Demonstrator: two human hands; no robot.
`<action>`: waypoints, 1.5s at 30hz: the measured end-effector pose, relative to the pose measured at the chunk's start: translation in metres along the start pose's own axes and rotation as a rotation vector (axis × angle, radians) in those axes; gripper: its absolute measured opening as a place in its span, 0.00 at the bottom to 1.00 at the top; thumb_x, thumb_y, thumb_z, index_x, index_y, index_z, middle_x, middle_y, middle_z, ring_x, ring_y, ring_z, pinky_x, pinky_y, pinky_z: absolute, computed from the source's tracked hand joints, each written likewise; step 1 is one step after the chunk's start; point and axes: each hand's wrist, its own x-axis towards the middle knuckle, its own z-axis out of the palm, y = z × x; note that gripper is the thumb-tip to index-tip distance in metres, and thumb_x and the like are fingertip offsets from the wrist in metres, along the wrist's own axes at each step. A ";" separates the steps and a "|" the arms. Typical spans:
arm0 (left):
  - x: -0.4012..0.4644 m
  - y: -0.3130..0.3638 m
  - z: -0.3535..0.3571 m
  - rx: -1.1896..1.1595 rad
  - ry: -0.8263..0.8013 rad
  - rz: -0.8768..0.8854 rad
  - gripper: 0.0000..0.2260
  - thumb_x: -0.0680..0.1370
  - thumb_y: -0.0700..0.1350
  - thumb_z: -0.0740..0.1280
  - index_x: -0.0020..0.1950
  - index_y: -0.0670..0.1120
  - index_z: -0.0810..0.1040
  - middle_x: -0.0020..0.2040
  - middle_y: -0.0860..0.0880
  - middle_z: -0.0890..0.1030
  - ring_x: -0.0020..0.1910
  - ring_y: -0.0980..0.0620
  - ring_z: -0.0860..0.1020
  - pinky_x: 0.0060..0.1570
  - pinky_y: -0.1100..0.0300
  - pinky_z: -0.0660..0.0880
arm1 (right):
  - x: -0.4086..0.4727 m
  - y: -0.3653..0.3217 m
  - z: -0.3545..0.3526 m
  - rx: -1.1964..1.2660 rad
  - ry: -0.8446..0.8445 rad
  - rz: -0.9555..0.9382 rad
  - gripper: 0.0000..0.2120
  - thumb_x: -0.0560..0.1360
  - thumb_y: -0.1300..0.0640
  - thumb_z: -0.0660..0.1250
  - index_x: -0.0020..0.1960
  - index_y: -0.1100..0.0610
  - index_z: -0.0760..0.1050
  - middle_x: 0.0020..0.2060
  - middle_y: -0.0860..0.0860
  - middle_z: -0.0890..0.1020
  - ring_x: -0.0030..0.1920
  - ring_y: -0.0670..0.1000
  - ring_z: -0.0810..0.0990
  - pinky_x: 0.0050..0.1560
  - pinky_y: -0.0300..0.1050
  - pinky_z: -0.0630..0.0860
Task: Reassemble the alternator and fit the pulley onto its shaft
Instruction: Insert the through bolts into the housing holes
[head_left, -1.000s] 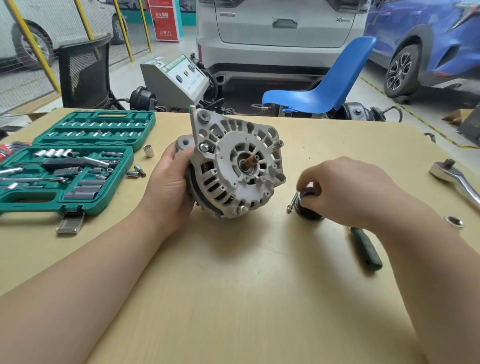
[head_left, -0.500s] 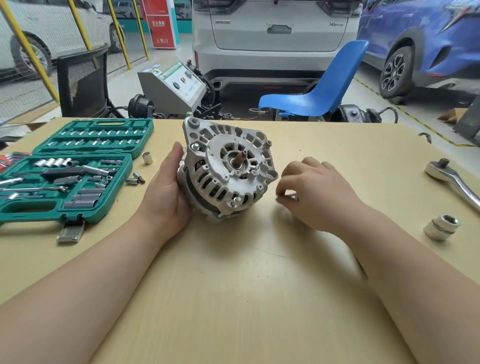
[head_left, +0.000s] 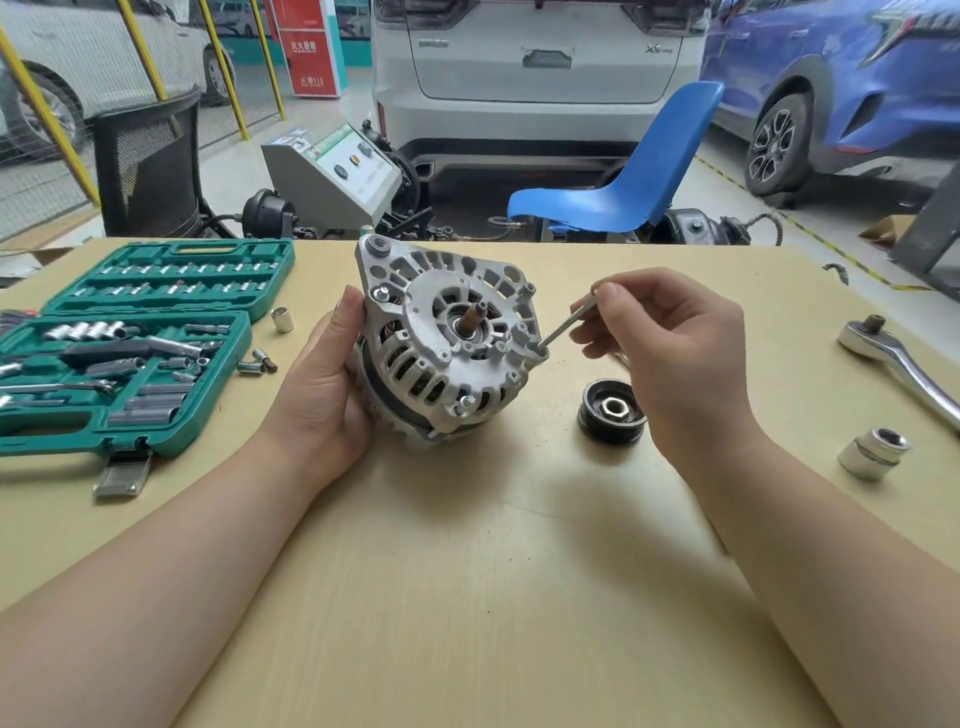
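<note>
The alternator (head_left: 447, 338) stands tilted on the tabletop (head_left: 467, 571), its bare shaft (head_left: 475, 316) pointing up toward the camera. The left hand (head_left: 324, 379) cups its left side, palm against the housing, thumb lying up along the rim, forearm reaching in from the lower left. The right hand (head_left: 670, 353) hovers to the right with its wrist raised, its fingers (head_left: 613, 299) curled and pinching the top of a long bolt (head_left: 563, 327), whose lower end meets a lug on the housing's right edge. The pulley (head_left: 612, 410) lies flat on the tabletop just right of the alternator, below that hand, a nut sitting in its centre.
</note>
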 end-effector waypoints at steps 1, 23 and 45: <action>0.000 0.000 0.000 0.001 -0.003 -0.002 0.33 0.82 0.60 0.65 0.82 0.42 0.70 0.76 0.38 0.77 0.75 0.37 0.76 0.79 0.36 0.67 | -0.001 0.001 0.001 -0.003 -0.013 0.017 0.06 0.80 0.63 0.68 0.47 0.61 0.83 0.40 0.57 0.87 0.39 0.58 0.87 0.40 0.48 0.82; 0.000 0.001 -0.003 0.006 -0.023 -0.019 0.33 0.83 0.60 0.63 0.82 0.42 0.68 0.77 0.39 0.76 0.76 0.37 0.75 0.79 0.36 0.67 | -0.005 0.008 0.004 -0.077 -0.037 -0.055 0.05 0.80 0.66 0.68 0.50 0.60 0.83 0.41 0.54 0.87 0.40 0.56 0.87 0.42 0.46 0.83; -0.002 0.002 0.002 -0.016 -0.030 -0.044 0.31 0.84 0.59 0.62 0.82 0.43 0.69 0.77 0.39 0.76 0.76 0.38 0.76 0.78 0.37 0.68 | -0.007 0.020 0.009 -0.739 -0.175 -0.240 0.03 0.79 0.56 0.73 0.47 0.52 0.84 0.39 0.46 0.83 0.42 0.51 0.79 0.47 0.52 0.77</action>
